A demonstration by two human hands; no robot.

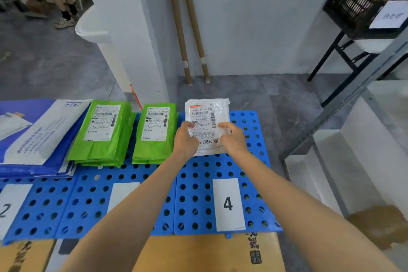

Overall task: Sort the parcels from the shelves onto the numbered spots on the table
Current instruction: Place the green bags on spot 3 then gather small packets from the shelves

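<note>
We see both hands closed on one white parcel (207, 117); the left hand (185, 139) grips its left edge and the right hand (233, 139) grips its right edge, each with the thumb on the printed top face and the other fingers curled at the side. The parcel is a clear-white plastic bag with a shipping label facing up. It sits over the far end of the blue perforated surface (198, 185), in the rightmost panel; we cannot tell whether it rests on the panel or is held just above it. On the near part of that same panel lies a white card marked 4 (228, 204), well apart from the parcel.

Just left of the white parcel we see a small stack of green parcels (155, 137); further left lies a second, wider green stack (102, 134), label side up. At the far left, a pile of blue and white mailers (33, 137) lies flat. A card marked 2 (6, 208) sits at the near left edge; another white card (123, 192) is partly hidden by the left forearm, so its number is unreadable.

The surface rests on brown cardboard (209, 254). To the right stands a grey metal shelf frame (344, 103); behind it, a black crate (353, 2) sits on a dark stand.
</note>
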